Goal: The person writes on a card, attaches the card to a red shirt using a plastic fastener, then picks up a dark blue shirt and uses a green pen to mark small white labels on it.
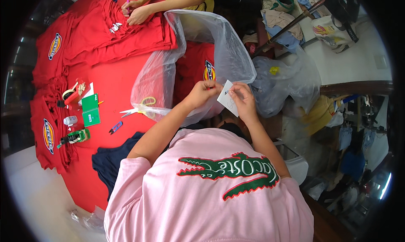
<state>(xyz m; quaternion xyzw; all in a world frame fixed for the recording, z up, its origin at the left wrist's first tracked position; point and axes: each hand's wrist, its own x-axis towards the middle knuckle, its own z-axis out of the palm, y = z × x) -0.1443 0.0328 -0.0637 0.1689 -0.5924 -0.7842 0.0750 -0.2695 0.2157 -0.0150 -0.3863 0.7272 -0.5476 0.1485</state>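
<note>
A right hand (244, 99), thumb and fingertips pinched together, grips a small white card (225, 103) bearing handwritten marks, while the curled left hand (203, 93) brings its fingertips to the card's upper left edge; whether they grip it too, one cannot tell. The tilted card is held up before the wearer's chest, at the near side of a clear plastic bag (158, 71) with a red garment (193, 60) inside. Good handling here would seem to call for a light pinch near the edge, leaving the marks uncovered and the card uncreased, with the left forearm kept well off the yellow-handled scissors (131, 111) lying pointed on the red tabletop (110, 77).
</note>
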